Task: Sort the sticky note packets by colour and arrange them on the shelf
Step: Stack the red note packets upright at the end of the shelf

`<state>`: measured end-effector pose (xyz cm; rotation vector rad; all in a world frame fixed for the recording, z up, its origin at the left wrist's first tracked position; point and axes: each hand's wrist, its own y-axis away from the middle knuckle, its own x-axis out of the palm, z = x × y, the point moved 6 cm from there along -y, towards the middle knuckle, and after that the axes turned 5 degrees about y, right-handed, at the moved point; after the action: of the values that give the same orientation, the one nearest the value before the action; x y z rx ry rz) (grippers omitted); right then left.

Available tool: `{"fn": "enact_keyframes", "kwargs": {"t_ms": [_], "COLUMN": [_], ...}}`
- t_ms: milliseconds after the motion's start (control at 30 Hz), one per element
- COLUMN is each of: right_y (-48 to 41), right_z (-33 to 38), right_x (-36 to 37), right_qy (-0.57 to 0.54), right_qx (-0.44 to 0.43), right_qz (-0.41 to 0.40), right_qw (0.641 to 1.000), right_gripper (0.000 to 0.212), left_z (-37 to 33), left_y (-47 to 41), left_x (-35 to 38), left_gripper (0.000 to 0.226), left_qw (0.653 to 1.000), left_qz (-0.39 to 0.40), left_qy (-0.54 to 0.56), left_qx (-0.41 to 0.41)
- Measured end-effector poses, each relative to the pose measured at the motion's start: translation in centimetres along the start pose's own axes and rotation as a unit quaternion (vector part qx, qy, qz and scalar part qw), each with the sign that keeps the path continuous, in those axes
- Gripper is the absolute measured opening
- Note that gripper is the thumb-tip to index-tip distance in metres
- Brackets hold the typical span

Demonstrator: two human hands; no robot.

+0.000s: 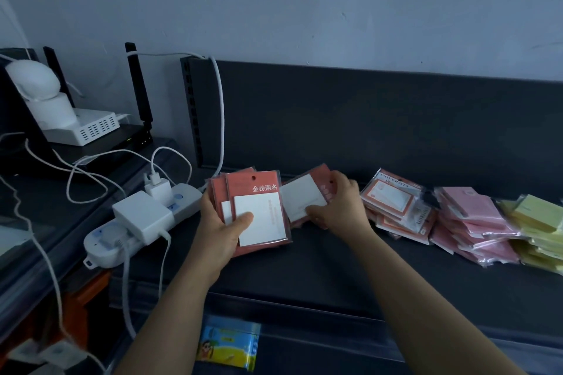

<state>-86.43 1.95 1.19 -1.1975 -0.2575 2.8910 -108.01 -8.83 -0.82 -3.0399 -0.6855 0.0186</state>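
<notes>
My left hand [221,230] grips a fanned stack of red sticky note packets [259,189], thumb on the white pad of the front one. Just to its right, my right hand [338,204] holds another red packet [304,196], tilted, above the dark shelf [320,268]. Further right on the shelf lie three piles side by side: orange-framed packets [396,207], pink packets [472,222] and yellow packets [539,225] at the frame's right edge.
A white power strip [137,222] with chargers and cables lies left of the shelf. A router and a white camera [45,91] stand behind it. A blue and yellow packet [228,342] lies on the level below. The shelf has a dark back panel.
</notes>
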Motion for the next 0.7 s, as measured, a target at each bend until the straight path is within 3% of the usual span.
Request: {"fn": "enact_keyframes", "kwargs": {"t_ms": [167, 300, 400, 467, 600, 700], "right_y": [0.3, 0.8, 1.3, 1.6, 1.6, 0.2], "right_z": [-1.0, -1.5, -0.2, 0.9, 1.6, 0.5], "right_x": [-4.7, -6.7, -5.5, -3.4, -0.4, -0.3], "right_qy": [-0.249, -0.357, -0.418, -0.384, -0.297, -0.063], "right_qx": [0.042, 0.072, 0.047, 0.023, -0.006, -0.037], "right_qz": [-0.041, 0.026, 0.072, 0.093, 0.089, 0.048], "right_qw": [0.967, 0.931, 0.904, 0.918, 0.951, 0.996], "right_gripper": [0.056, 0.019, 0.02, 0.022, 0.022, 0.046], "left_z": [0.3, 0.1, -0.2, -0.4, -0.4, -0.3], "left_y": [-0.3, -0.4, -0.4, -0.2, 0.0, -0.2], "left_x": [-0.2, 0.0, 0.6, 1.2, 1.7, 1.2], "left_gripper": [0.069, 0.069, 0.069, 0.069, 0.094, 0.085], "left_qw": [1.0, 1.0, 1.0, 1.0, 0.999, 0.999], "left_qz": [-0.006, -0.011, -0.006, 0.008, 0.026, 0.019], "left_qy": [0.006, 0.004, 0.005, -0.001, -0.034, -0.021], "left_qx": [-0.009, -0.006, 0.002, 0.014, 0.029, 0.023]}}
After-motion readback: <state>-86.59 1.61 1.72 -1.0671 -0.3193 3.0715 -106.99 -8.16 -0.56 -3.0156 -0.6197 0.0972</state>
